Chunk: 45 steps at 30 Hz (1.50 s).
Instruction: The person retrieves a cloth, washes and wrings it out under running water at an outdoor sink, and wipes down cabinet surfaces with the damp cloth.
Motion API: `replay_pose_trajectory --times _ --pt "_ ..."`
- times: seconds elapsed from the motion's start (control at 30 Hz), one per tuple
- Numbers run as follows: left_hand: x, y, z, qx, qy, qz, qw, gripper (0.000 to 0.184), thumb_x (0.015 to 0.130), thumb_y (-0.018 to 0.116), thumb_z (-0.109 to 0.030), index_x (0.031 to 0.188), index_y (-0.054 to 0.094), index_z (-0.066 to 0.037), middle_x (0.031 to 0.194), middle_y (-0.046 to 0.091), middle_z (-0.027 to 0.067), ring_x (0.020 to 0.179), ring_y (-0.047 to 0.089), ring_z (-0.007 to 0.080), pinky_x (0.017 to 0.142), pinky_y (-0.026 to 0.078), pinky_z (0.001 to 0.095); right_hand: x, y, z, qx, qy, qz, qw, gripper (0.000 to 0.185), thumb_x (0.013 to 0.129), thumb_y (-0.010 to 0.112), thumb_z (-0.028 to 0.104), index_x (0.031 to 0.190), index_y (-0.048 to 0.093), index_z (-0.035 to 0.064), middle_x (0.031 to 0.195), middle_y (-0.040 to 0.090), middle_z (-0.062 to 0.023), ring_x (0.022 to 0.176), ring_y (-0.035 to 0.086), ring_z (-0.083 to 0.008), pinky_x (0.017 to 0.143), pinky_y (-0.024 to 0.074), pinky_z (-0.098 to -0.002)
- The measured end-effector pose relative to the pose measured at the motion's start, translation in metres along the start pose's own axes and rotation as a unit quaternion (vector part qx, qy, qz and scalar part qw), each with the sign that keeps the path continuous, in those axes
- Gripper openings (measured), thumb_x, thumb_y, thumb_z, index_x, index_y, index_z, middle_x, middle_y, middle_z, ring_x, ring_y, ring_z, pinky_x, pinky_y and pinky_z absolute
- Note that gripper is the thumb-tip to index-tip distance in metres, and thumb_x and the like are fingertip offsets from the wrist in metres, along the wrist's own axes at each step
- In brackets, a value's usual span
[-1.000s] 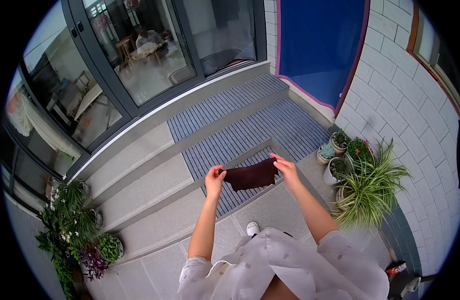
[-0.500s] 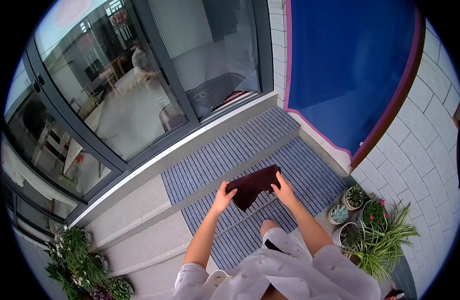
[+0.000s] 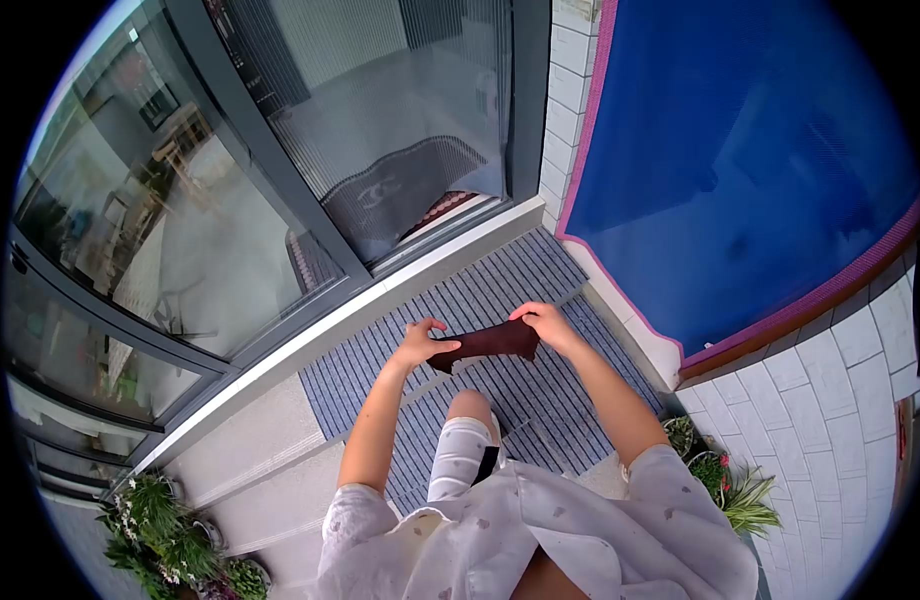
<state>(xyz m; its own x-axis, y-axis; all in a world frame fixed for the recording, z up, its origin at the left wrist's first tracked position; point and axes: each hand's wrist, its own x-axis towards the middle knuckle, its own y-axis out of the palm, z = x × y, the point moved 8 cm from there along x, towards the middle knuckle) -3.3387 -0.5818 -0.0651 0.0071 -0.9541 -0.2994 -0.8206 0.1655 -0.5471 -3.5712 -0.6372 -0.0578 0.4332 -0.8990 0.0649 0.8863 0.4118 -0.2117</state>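
Observation:
A dark maroon cloth [image 3: 488,342] with a ragged lower edge is stretched between my two hands, above the striped mats. My left hand [image 3: 420,343] grips its left end, thumb on top and the other fingers partly spread. The right end is pinched between the thumb and fingers of my right hand [image 3: 543,322]. Below the cloth my bent knee [image 3: 470,405] shows, over the steps.
Grey-blue striped mats [image 3: 450,290] cover the steps. Ahead stand framed glass sliding doors [image 3: 270,180]. A blue screen [image 3: 720,180] with a pink border covers the right wall. Potted plants stand at left [image 3: 170,530] and right [image 3: 725,490].
The view has moved forward and up the steps, and a knee has come up. The cloth has gone from hanging wide to a narrower stretched strip, still held by both hands.

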Motion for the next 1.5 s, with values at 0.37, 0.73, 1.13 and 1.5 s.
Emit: replay_pose_trajectory --times 0.37,0.73,1.13,1.5 --pt "0.124 -0.073 -0.123 0.220 0.301 0.062 0.926 0.023 0.073 0.058 -0.025 0.084 0.057 -0.005 0.082 0.056 0.0101 0.081 0.053 0.0270 0.070 0.042 0.0353 0.149 -0.001 0.086 -0.442 -0.063 0.159 0.881 0.033 0.066 0.064 0.033 0.088 0.059 0.0087 0.104 0.039 -0.0172 0.091 0.046 -0.0342 0.076 0.0413 -0.0389" --pt "0.255 -0.158 -0.278 0.315 0.434 -0.063 0.842 0.022 0.074 0.056 -0.026 0.082 0.057 -0.005 0.097 0.050 0.0065 0.092 0.048 0.0235 0.073 0.042 0.0360 0.289 -0.066 0.093 0.110 0.110 0.081 0.984 0.033 0.069 0.042 0.002 0.101 0.050 -0.0023 0.090 0.055 -0.0059 0.082 0.052 -0.0121 0.073 0.0416 -0.0250" --pt "0.500 -0.260 -0.427 0.639 0.359 -0.019 0.680 0.043 0.078 0.048 -0.028 0.117 0.040 -0.010 0.133 0.024 0.0114 0.124 0.019 0.0283 0.100 0.016 0.0444 0.471 -0.094 0.156 0.478 0.235 0.037 0.846 0.032 0.080 0.053 0.022 0.102 0.049 0.0007 0.100 0.055 -0.0107 0.094 0.053 -0.0201 0.081 0.0417 -0.0317" --pt "0.620 -0.524 -0.353 0.595 -0.334 -0.167 0.712 0.084 0.075 0.037 -0.061 0.130 0.013 -0.002 0.085 0.059 0.0208 0.054 0.060 0.0245 0.039 0.046 0.0343 0.658 -0.083 0.166 0.673 0.261 0.065 0.689 0.036 0.081 0.043 0.019 0.111 0.044 0.0001 0.112 0.051 -0.0112 0.101 0.050 -0.0228 0.088 0.0375 -0.0341"
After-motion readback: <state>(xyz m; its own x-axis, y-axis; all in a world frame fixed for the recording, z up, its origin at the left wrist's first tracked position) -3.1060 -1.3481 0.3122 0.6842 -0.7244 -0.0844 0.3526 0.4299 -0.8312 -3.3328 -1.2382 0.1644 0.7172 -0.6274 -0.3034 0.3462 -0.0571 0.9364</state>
